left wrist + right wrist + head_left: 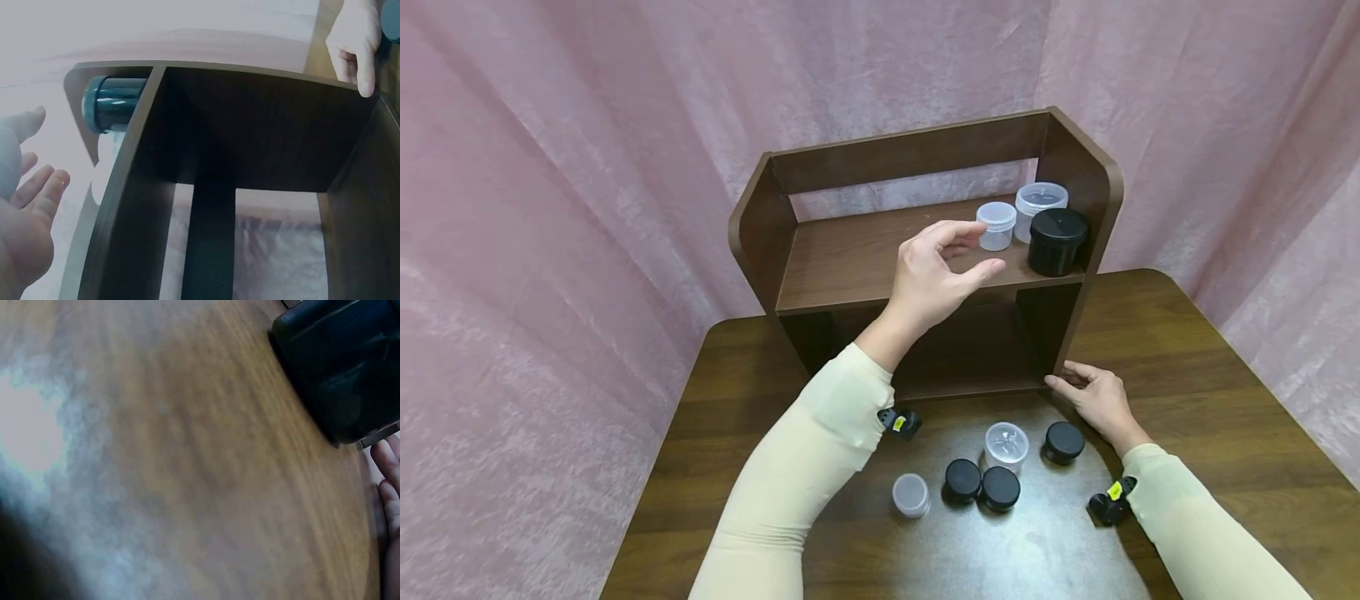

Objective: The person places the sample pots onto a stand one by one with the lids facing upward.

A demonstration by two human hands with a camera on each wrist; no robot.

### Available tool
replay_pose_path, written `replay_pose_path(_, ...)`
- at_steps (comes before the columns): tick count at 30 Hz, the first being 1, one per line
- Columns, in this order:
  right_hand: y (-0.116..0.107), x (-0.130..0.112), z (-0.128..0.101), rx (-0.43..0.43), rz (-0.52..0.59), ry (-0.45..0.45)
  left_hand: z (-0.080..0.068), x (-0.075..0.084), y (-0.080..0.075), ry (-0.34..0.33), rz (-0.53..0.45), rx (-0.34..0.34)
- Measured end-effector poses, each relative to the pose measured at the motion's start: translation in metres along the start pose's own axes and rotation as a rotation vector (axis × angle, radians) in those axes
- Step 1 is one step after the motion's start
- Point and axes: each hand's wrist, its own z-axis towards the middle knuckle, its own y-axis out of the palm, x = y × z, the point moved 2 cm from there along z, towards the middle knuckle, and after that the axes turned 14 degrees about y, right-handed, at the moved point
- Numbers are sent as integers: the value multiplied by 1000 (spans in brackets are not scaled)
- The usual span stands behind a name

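Observation:
My left hand (934, 271) is raised over the front of the brown shelf unit's upper board (857, 258), thumb and fingers spread in a curve with nothing between them. Just beyond its fingertips stand a small clear jar (996, 227), a larger clear jar (1027, 218) and a black jar (1054, 250), grouped at the upper board's right end. My right hand (1097, 402) rests on the table, its thumb and fingertips at the bottom front corner of the unit's right side panel (1078, 308). Close by it sits a black-lidded jar (1063, 442), also large in the right wrist view.
On the table (737, 467) before the unit stand two black-lidded jars (962, 480), a clear jar (1006, 444) behind them and a small clear jar (911, 495) to the left. The lower compartment (955, 350) faces the front. Pink curtains (625, 167) hang behind.

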Motion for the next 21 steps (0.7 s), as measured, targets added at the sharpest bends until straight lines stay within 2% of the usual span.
replay_pose_path(2, 0, 1, 1, 8, -2, -3, -5, 2, -7, 3, 5, -6)
replay_pose_path(5, 2, 1, 2, 16, -7, -14, -15, 5, -20, -30, -10, -27)
replay_pose_path(10, 3, 1, 2, 20, 1, -18, -39, 13, -43, -84, -37, -82)
replay_pose_path(15, 3, 2, 2, 14, 8, -16, -76, 14, -61, -111, -12, -141)
replay_pose_path(21, 2, 1, 1, 22, 21, -21, -126, 12, -73, -229, -26, -176)
